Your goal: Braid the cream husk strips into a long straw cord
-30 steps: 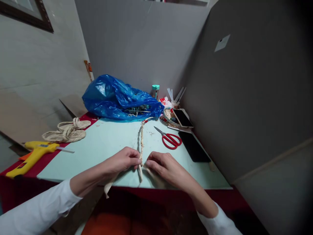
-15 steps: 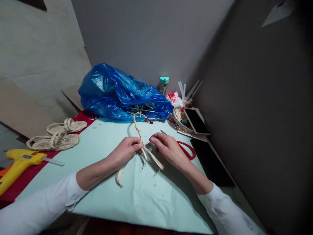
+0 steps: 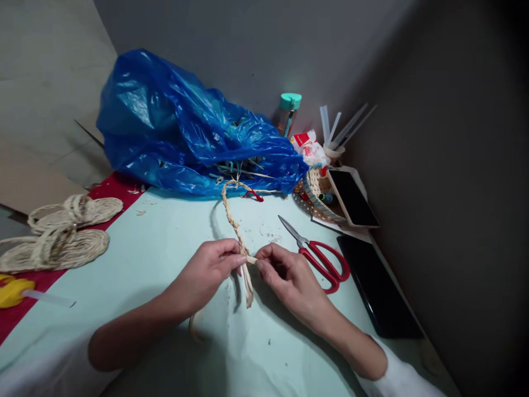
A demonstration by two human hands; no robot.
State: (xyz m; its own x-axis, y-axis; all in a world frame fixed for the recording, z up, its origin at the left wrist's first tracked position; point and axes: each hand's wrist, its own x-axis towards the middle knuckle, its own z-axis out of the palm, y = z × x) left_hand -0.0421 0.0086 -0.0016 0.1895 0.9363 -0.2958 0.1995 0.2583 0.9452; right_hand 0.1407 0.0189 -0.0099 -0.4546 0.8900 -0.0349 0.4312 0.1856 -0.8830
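Fingers [image 3: 232, 263] pinch a straw braid [image 3: 230, 212]

You hold the low end of the braid in your left hand [image 3: 202, 278], thumb and finger pressed together. Your right hand [image 3: 291, 281] pinches one short strand [image 3: 251, 259] that pokes out sideways. Another loose strand [image 3: 247, 289] hangs down between your hands. From there the braid goes up over the pale green table cover [image 3: 177, 231] and bends right, with a red tie [image 3: 255, 196] near its far end. Just behind it, a big blue bag [image 3: 165, 121] lies on its side, with bits of straw [image 3: 242, 166] in its mouth. Right of the bag is a jar [image 3: 282, 118] with a green lid [image 3: 290, 101]. You can see a little cup [image 3: 334, 153] full of clear sticks [image 3: 325, 124]. Nearer you, a striped basket [image 3: 312, 193] holds small things, one of them green [image 3: 326, 197]; the rest are hard to make out. A phone [image 3: 351, 196] leans by the basket. Red-handled scissors [image 3: 303, 241] lie beside your right hand.
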